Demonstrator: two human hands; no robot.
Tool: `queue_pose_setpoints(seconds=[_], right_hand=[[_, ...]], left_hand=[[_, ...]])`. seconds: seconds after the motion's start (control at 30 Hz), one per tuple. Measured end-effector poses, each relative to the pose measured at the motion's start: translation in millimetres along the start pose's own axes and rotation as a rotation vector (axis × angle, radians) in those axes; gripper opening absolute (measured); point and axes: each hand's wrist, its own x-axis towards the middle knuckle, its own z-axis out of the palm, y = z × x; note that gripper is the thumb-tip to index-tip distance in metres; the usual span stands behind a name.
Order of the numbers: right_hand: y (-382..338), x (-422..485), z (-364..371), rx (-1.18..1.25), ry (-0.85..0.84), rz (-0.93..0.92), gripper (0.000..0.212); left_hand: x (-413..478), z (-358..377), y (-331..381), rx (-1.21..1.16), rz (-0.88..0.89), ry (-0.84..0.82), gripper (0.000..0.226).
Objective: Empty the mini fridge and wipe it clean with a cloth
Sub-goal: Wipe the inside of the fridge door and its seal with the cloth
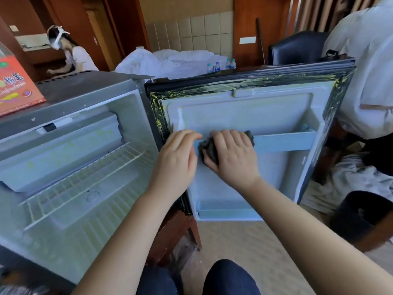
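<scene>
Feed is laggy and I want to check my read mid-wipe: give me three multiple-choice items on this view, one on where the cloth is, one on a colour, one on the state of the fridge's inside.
1. Where is the cloth?
A. on the floor
B. on the door rail, under the right hand
C. atop the orange box

2. What colour are the smears on the door seal?
A. red
B. blue
C. yellow-green

3. How is the fridge inside?
A. emptied, only the wire shelf left
B. full of bottles
C. holding one carton

Key:
1 B, the right hand presses the cloth against the rail.
2 C, yellow-green flecks lie along the dark seal.
3 A, no goods show inside.
</scene>
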Motion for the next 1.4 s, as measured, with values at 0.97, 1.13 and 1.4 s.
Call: queue_pose_setpoints(seconds=[0.97, 1.13, 1.4], right_hand=[[19.0, -77.4, -21.2, 0.39, 0.015, -0.162, 0.029], [60.8, -152.7, -14.9, 0.172, -0.326, 0.01, 0.027], [95.4, -183.3, 24.1, 0.032, -0.383, 0.017, 0.03]], left_hand=[[-82.2, 28.8, -0.5, 0.103, 0.017, -0.198, 0.046], [-127.6, 75.5, -3.6, 0.053, -0.118, -0.591, 0.045], [-176.5, 117.2, -15.2, 0.075, -0.237, -0.632, 0.058]])
